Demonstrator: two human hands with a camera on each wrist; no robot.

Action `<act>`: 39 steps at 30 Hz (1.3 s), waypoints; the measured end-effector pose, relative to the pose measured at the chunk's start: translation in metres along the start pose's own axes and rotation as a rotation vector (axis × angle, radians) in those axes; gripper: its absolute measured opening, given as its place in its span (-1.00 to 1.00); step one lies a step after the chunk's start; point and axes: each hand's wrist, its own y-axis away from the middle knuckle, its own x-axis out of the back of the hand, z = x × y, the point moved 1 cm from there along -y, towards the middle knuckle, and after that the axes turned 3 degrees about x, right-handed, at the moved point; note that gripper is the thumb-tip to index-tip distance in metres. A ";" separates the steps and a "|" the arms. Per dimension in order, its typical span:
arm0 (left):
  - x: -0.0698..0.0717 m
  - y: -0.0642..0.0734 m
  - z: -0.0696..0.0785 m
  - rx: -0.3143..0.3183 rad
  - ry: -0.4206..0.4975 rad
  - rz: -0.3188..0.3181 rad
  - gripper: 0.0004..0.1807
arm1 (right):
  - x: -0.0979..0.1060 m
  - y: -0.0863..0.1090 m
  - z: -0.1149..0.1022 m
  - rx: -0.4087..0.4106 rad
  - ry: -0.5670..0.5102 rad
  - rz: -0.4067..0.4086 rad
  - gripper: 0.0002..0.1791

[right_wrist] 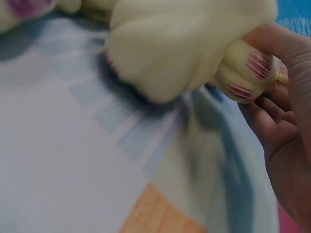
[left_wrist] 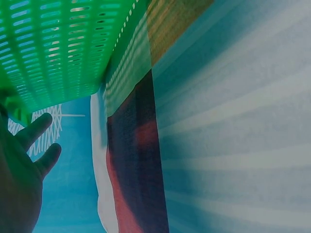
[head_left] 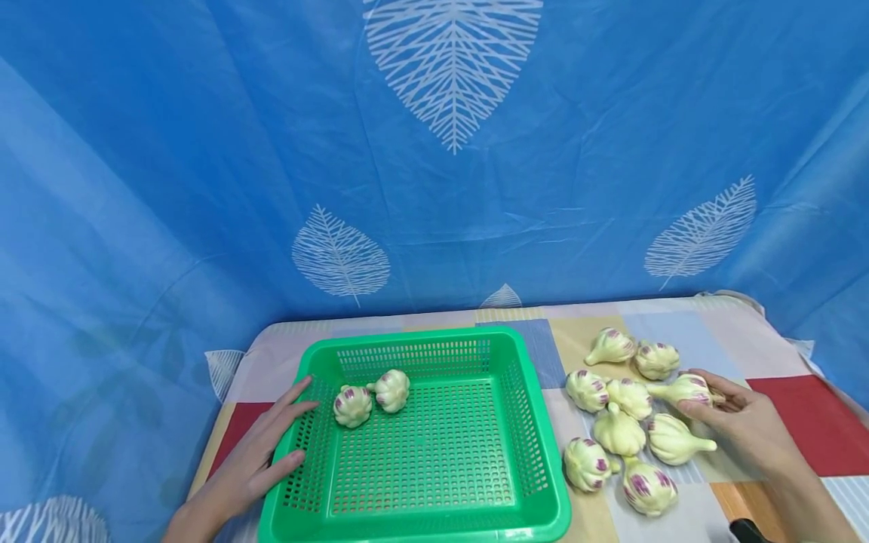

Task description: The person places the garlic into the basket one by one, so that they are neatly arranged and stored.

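Thumb and fingers of my right hand [head_left: 750, 415] pinch a purple-streaked garlic bulb [head_left: 689, 389] at the right of the table; the right wrist view shows the same garlic bulb [right_wrist: 245, 73] between them. Several other garlic bulbs [head_left: 619, 431] lie close together just left of that hand. Two garlic bulbs [head_left: 353, 406] sit inside a green plastic basket [head_left: 543, 452], near its back left corner. My left hand [head_left: 254, 449] has its fingers extended over the basket's left rim and holds nothing. In the left wrist view, that hand [left_wrist: 24, 170] appears below the basket's perforated wall [left_wrist: 63, 48].
A patchwork-patterned cloth [head_left: 720, 335] covers the table. Blue curtain [head_left: 543, 226] with white leaf prints hangs behind and at the sides. A small black object [head_left: 747, 530] shows at the bottom edge, near the right forearm.
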 end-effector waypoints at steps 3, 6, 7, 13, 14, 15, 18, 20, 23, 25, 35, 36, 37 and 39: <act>0.000 0.000 0.000 0.008 0.001 0.000 -0.33 | 0.007 0.001 -0.012 0.009 0.052 0.001 -0.11; 0.001 -0.001 0.001 0.002 -0.001 0.001 -0.34 | 0.012 0.001 -0.024 0.020 0.065 -0.002 -0.09; 0.001 -0.001 0.002 0.002 0.001 0.001 -0.34 | 0.013 0.001 -0.028 0.020 0.061 -0.004 -0.09; 0.002 -0.002 0.002 0.004 -0.010 0.012 -0.34 | 0.015 0.003 -0.059 0.051 0.040 -0.031 -0.12; 0.002 -0.003 0.003 0.006 -0.011 0.015 -0.33 | 0.014 0.003 -0.064 0.063 0.040 -0.031 -0.13; 0.002 -0.003 0.003 0.007 -0.013 0.018 -0.33 | 0.013 0.003 -0.070 0.075 0.039 -0.029 -0.15; 0.002 -0.003 0.003 0.011 -0.013 0.016 -0.33 | 0.007 0.003 -0.088 0.126 0.024 -0.040 -0.19; 0.002 -0.004 0.004 0.014 -0.013 0.015 -0.33 | 0.002 0.003 -0.102 0.160 0.016 -0.047 -0.21; 0.001 -0.004 0.004 0.017 -0.013 0.014 -0.33 | -0.008 0.003 -0.121 0.214 -0.012 -0.062 -0.24; 0.001 -0.004 0.005 0.019 -0.012 0.013 -0.33 | -0.016 0.003 -0.133 0.246 -0.030 -0.058 -0.27; 0.001 -0.001 0.004 0.019 -0.011 0.013 -0.34 | -0.057 0.000 -0.197 0.370 -0.110 -0.180 -0.30; 0.001 -0.001 0.004 0.021 -0.011 0.015 -0.34 | -0.061 -0.001 -0.202 0.383 -0.121 -0.194 -0.30; 0.001 -0.001 0.003 0.022 -0.013 0.017 -0.33 | -0.066 -0.001 -0.207 0.393 -0.133 -0.211 -0.30; 0.001 0.000 0.003 0.020 -0.019 0.019 -0.33 | -0.077 -0.003 -0.218 0.404 -0.162 -0.250 -0.31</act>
